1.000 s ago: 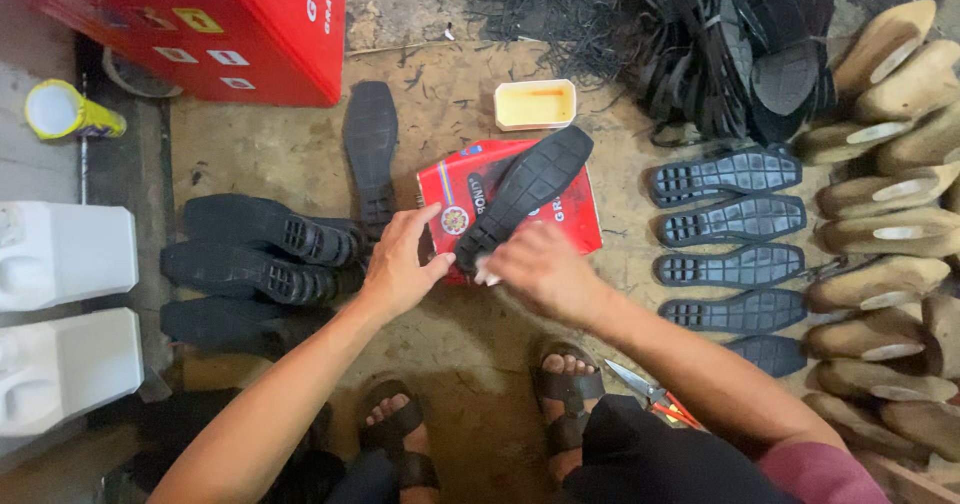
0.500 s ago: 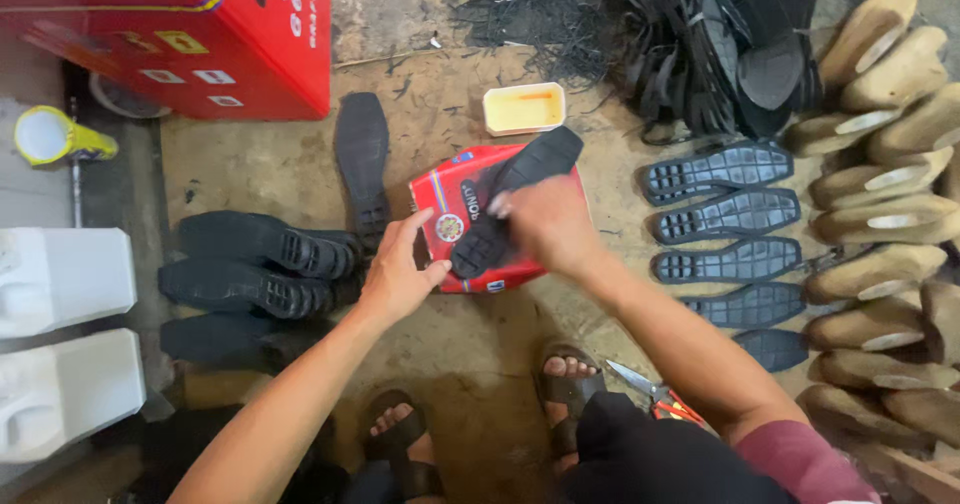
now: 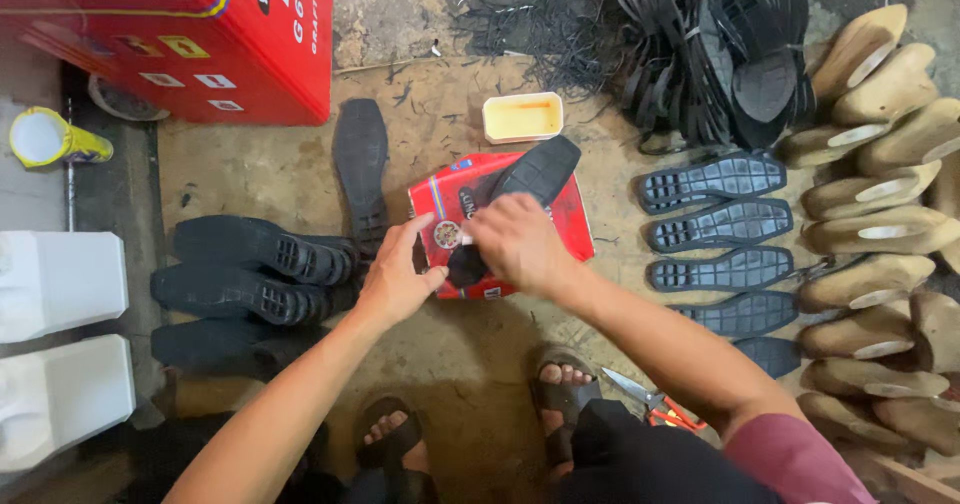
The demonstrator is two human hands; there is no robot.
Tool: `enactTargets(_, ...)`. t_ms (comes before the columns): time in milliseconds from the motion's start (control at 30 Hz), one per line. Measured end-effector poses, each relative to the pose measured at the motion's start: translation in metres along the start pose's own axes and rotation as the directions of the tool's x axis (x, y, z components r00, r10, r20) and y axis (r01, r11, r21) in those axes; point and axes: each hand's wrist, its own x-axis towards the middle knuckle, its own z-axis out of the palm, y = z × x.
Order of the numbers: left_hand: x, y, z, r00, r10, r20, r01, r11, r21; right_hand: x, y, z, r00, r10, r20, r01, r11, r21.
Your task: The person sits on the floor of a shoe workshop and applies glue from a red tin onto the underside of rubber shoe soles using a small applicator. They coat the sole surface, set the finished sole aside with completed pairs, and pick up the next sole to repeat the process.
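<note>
A black rubber shoe sole (image 3: 535, 179) lies slantwise, tread down, across a flat red cardboard box (image 3: 575, 226) on the worn workshop floor (image 3: 450, 364), its toe pointing up toward a small shallow yellow tray of glue (image 3: 522, 117). The right hand (image 3: 518, 244) presses on the sole's lower half with fingers curled close together, seemingly pinching a small pale tool against it, though what it grips is too hidden to tell; the left hand (image 3: 397, 276) steadies the box's left edge, fingers loosely spread, thumb near the sole's heel. Compared with half a second ago, the right hand has slid down the sole from mid-length toward the heel, which reads as a stroke along its surface, while the sole and box have kept their place. Another black sole (image 3: 361, 176) lies flat just left of the box, finished black shoes (image 3: 250, 264) are stacked beyond it, and a row of black treaded soles (image 3: 715, 219) sits to the right beside tan wooden shoe lasts (image 3: 880, 214). Orange-handled scissors (image 3: 645, 404) rest by the person's sandalled right foot (image 3: 560, 389).
</note>
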Motion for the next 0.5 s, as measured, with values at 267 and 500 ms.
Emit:
enactTargets(267,-0.002,0.000,0.000,1.000,-0.022,-0.002,0.022,1.000,0.000,-0.001,0.068,-0.017,0.960,0.205,-0.188,-0.255,0.918,-0.303)
enactTargets(500,-0.003,0.002,-0.002,1.000,-0.016,0.003,0.016,1.000,0.002,-0.007,0.082,-0.038,0.935,0.314,-0.165,-0.346,0.910,-0.228)
